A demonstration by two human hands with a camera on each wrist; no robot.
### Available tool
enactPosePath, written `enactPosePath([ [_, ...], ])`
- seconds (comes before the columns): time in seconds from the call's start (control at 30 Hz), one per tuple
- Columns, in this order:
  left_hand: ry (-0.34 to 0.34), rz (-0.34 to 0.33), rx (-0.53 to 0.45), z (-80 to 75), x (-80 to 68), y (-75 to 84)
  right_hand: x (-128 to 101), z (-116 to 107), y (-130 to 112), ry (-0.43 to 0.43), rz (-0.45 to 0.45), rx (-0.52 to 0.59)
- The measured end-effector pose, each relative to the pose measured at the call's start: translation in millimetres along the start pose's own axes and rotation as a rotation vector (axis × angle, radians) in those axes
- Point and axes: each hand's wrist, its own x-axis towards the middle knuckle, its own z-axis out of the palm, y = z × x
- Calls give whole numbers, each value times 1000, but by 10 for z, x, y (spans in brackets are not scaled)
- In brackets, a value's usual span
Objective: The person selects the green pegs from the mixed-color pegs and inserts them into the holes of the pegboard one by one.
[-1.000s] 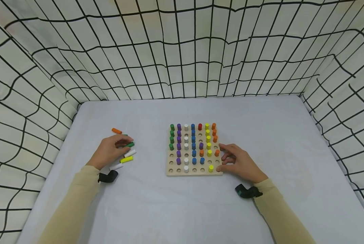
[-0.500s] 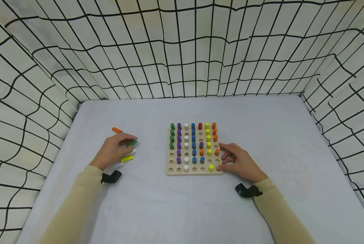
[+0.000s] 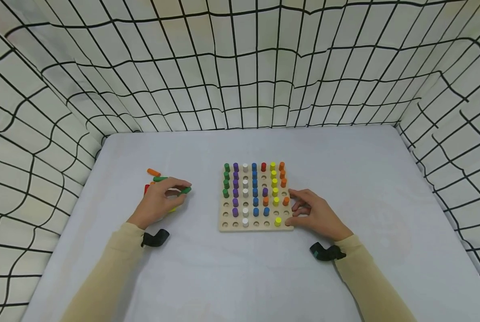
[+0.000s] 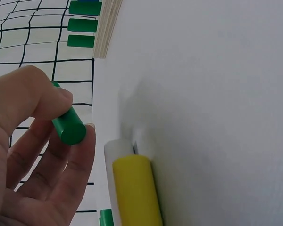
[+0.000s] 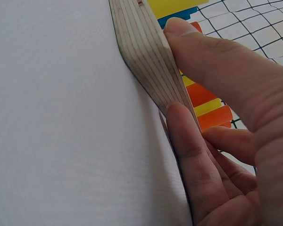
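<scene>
We see the left hand (image 3: 159, 201) pinching a green peg (image 3: 185, 191) between thumb and fingertips, lifted off the table (image 3: 207, 277) to the left of the wooden pegboard (image 3: 227, 227). Our right hand (image 3: 316, 214) grips the board's right edge, thumb on the side and fingers along it. Loose yellow (image 4: 134, 188) and white (image 4: 114, 149) pegs lie touching beneath the left hand.
</scene>
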Motion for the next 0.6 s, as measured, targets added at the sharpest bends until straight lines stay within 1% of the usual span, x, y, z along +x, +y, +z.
enactPosePath([
  [0.07,20,30,-22,12,1,9,5,5,-2,-1,3,-5],
  [0.13,32,43,-39,27,6,30,4,5,-9,0,4,-10],
  [0.2,31,28,-37,41,10,56,3,5,-13,2,6,-11],
  [0.37,6,-25,4,101,18,106,2,5,-19,2,4,-7],
  [0.43,-2,-33,18,126,19,127,2,5,-19,2,5,-8],
  [0.6,3,-45,-16,198,13,175,1,2,-16,2,8,-9],
])
